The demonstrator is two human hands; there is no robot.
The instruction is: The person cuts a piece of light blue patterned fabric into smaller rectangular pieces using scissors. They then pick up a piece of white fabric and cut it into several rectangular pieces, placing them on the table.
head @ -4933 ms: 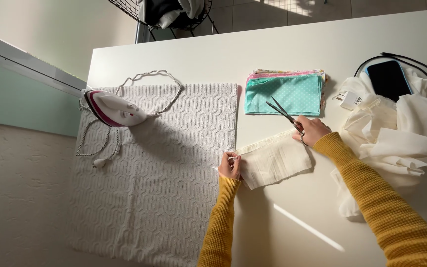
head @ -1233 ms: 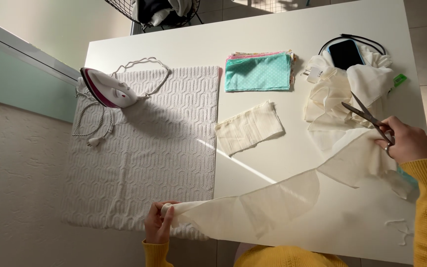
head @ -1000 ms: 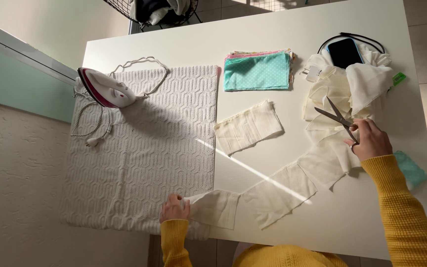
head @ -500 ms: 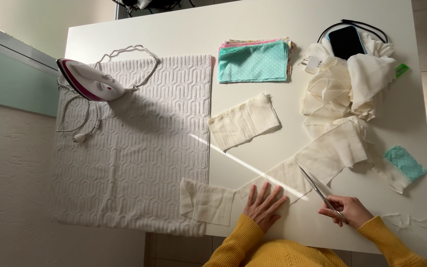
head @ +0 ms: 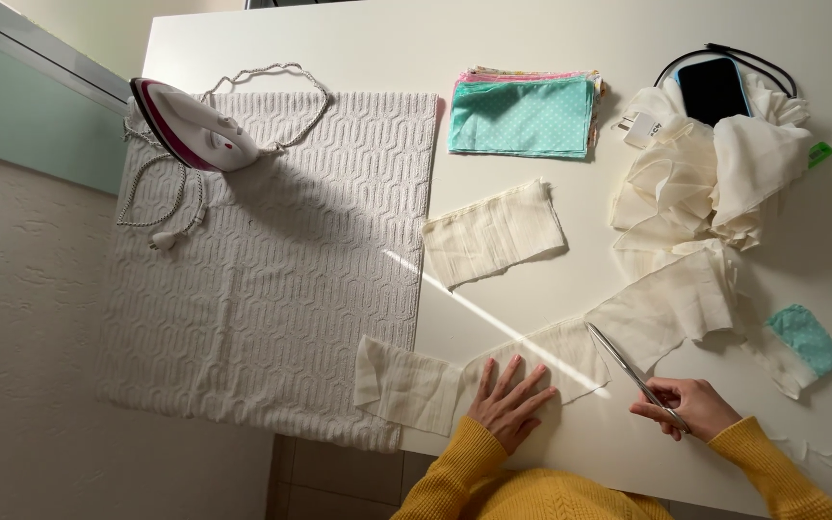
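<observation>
A long cream fabric strip (head: pixel 666 308) runs from the heap at the right down to the near table edge. My left hand (head: pixel 510 402) lies flat on the strip's near end, fingers spread. My right hand (head: pixel 688 404) grips a pair of scissors (head: pixel 623 364), whose blades point up-left and touch the strip's lower edge. A cut cream fabric rectangle (head: pixel 495 232) lies apart in the middle of the white table (head: pixel 320 39).
A white and pink iron (head: pixel 195 125) with its cord stands on a white textured ironing mat (head: pixel 272 260) at the left. A stack of folded teal cloths (head: pixel 524 116), a phone (head: pixel 714 89), a cream fabric heap (head: pixel 715 173) and a teal scrap (head: pixel 807 339) lie at the right.
The strip, held up stretched between both hands a second ago, now lies on the table. My left hand has pressed flat on it and my right hand has brought the scissors to its edge.
</observation>
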